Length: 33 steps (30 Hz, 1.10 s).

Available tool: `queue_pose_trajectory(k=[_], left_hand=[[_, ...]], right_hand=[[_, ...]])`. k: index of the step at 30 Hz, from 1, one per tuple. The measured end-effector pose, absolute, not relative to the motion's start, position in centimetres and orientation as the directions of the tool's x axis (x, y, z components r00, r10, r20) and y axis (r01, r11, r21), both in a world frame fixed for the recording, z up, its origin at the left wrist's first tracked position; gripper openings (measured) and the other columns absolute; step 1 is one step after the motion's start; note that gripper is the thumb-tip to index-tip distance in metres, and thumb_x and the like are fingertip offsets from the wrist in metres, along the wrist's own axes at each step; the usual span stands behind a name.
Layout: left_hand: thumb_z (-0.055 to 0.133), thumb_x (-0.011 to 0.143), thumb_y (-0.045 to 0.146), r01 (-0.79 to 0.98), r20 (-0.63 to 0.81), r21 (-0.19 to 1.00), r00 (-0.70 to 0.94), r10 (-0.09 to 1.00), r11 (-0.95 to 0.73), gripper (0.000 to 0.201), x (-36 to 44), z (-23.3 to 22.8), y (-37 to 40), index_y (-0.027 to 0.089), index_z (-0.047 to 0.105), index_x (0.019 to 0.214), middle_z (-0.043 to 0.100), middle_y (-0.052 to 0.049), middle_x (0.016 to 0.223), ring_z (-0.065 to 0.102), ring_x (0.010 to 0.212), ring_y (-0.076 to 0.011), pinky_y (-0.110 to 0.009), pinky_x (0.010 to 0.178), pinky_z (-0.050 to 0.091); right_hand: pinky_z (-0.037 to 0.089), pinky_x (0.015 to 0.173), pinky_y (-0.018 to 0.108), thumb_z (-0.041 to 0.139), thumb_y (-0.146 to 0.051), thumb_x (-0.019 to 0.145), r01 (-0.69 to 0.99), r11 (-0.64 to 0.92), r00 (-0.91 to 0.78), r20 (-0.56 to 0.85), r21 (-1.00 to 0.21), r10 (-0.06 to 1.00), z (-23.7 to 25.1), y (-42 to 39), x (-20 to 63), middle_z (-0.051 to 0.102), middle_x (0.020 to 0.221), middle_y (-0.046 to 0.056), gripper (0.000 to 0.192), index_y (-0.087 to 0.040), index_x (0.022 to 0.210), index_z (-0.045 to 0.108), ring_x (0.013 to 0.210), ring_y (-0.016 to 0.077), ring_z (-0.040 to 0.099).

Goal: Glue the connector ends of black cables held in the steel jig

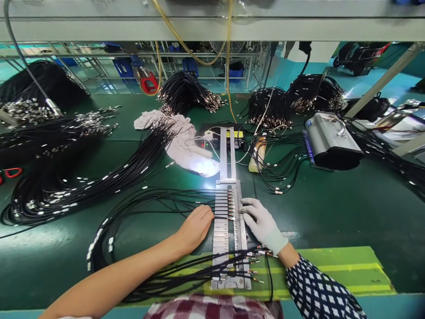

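Note:
A long slotted metal fixture (221, 235) lies lengthwise before me, with several black cables laid across its slots, their small metal ends at its right side. My bare left hand (196, 227) is at the fixture's left edge, fingers closed on a black cable (223, 217) in the nearest filled slot. My right hand (264, 225), in a white glove, rests at the right rail with its fingers apart and fingertips touching the metal. Across the fixture's near end lies a loose bunch of black cables (186, 275), tips pointing right.
A white cloth (189, 153) under a bright light lies beyond my left hand, beside a thick cable bundle (133, 170). A silver-and-black machine (334, 139) with cables in it stands at right. More cable heaps (189, 91) line the back. A yellow-handled tool (258, 153) lies past the fixture.

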<state>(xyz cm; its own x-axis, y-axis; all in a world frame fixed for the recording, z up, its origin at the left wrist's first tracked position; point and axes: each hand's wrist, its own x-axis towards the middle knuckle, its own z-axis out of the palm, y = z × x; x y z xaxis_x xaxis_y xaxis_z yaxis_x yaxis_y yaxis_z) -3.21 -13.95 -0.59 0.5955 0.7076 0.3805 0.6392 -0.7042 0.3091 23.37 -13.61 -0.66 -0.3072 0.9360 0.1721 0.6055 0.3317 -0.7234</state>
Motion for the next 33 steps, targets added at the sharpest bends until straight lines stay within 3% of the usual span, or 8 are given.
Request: queue_pose_trajectory(k=[8,17,24,33], left_hand=[[0.032,0.099,0.013,0.615,0.361,0.266,0.651,0.668,-0.743,0.029,-3.2,-0.9,-13.9,0.016,0.058,0.086,0.057,-0.008,0.087,0.048,0.082,-0.0190,-0.031,0.074,0.045],[0.031,0.099,0.012,0.494,0.410,0.251,0.725,0.553,-0.833,0.031,-4.0,-0.8,-13.1,0.014,0.060,0.111,0.059,-0.009,0.090,0.049,0.081,-0.0180,-0.031,0.073,0.045],[0.036,0.098,0.013,0.458,0.413,0.447,0.657,0.631,-0.768,0.028,-4.0,-1.0,-12.6,0.018,0.061,0.111,0.059,-0.008,0.094,0.053,0.086,-0.0163,-0.029,0.076,0.048],[0.039,0.097,0.009,0.424,0.427,0.469,0.659,0.620,-0.774,0.027,-3.9,-0.8,-12.6,0.018,0.060,0.112,0.056,-0.008,0.093,0.052,0.086,-0.0159,-0.028,0.076,0.047]], right_hand=[[0.050,0.096,0.041,0.050,-0.020,0.090,0.614,0.336,-0.303,0.180,-0.714,0.936,-0.5,-13.7,23.3,0.060,0.124,0.008,0.020,-0.025,0.094,0.070,0.113,0.0235,0.060],[0.050,0.098,0.042,0.050,-0.021,0.091,0.613,0.331,-0.306,0.170,-0.717,0.937,-0.5,-13.6,23.3,0.059,0.125,0.008,0.020,-0.024,0.095,0.069,0.114,0.0238,0.059],[0.051,0.097,0.041,0.050,-0.022,0.092,0.611,0.339,-0.302,0.185,-0.715,0.935,-0.5,-13.6,23.4,0.059,0.125,0.008,0.020,-0.025,0.095,0.070,0.113,0.0236,0.060],[0.051,0.098,0.041,0.050,-0.022,0.092,0.614,0.332,-0.309,0.170,-0.716,0.936,-0.7,-13.6,23.4,0.059,0.125,0.008,0.020,-0.024,0.095,0.070,0.114,0.0236,0.060]])
